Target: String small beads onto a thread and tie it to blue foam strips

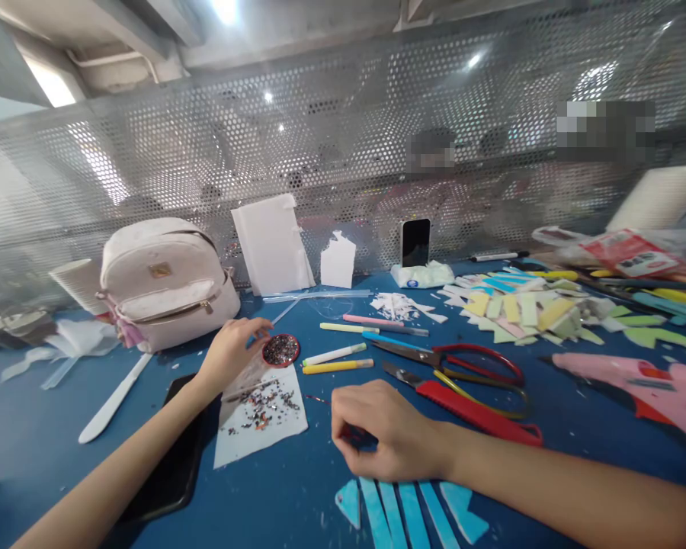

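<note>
My left hand [232, 352] reaches to a small round red lid [280, 350] filled with dark sequins, its fingers pinched at the lid's rim. Below it a clear plastic bag [245, 387] lies on a white paper sheet [261, 427] strewn with loose sequins. My right hand [386, 438] rests curled on the blue table [297, 496], fingers closed on something small and dark that I cannot make out. Light blue foam strips [403, 515] lie just in front of that hand. A thin red pin [318, 399] lies to the left of my right hand.
A white backpack [163, 282] stands at the back left, a black phone [174, 465] lies under my left forearm. Red scissors [463, 362], pliers, coloured pens [337, 354], a pink glue gun [645, 381] and cut foam pieces [526, 309] crowd the right. A perforated metal screen [320, 145] backs the table; a person sits behind it.
</note>
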Tool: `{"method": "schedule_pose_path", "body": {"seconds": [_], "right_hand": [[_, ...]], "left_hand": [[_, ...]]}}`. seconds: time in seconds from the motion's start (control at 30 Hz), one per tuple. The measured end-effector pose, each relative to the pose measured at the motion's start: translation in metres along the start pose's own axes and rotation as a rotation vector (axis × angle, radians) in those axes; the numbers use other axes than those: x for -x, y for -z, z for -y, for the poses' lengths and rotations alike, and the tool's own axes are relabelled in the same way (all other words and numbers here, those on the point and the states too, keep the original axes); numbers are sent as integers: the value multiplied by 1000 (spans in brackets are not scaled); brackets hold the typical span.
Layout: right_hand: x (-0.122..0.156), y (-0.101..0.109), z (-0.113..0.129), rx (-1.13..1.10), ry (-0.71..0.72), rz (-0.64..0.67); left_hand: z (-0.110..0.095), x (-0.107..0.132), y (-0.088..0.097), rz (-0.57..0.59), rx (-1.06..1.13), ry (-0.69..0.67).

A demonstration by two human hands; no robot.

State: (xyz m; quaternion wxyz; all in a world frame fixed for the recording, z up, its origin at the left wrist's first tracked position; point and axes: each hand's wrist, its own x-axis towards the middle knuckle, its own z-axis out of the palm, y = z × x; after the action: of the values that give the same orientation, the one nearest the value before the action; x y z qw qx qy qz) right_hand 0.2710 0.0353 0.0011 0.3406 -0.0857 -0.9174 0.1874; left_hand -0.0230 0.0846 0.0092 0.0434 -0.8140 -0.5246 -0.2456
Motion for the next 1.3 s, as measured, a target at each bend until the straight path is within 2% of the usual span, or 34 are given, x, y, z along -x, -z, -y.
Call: {"method": "schedule_pose_path", "body": {"seconds": [0.3,0.6,0.83,0.93,1.13,1.3], "right_hand": [[0,-1,-2,30,-2,40],[-2,1,0,-15,-11,30],[-2,1,-1,-14,-11,38],[-2,1,-1,-11,-10,48],[-2,2,0,16,-8,43],[-2,2,0,26,-15,62]], "left_hand": [[-3,6,5,147,1,-98],[-14,6,5,138,142,-116],[-20,3,9,218,215,-159],[-23,3,7,212,216,-150],[-21,2,6,107,159,-46],[-17,-1,1,141,98,-27]]}}
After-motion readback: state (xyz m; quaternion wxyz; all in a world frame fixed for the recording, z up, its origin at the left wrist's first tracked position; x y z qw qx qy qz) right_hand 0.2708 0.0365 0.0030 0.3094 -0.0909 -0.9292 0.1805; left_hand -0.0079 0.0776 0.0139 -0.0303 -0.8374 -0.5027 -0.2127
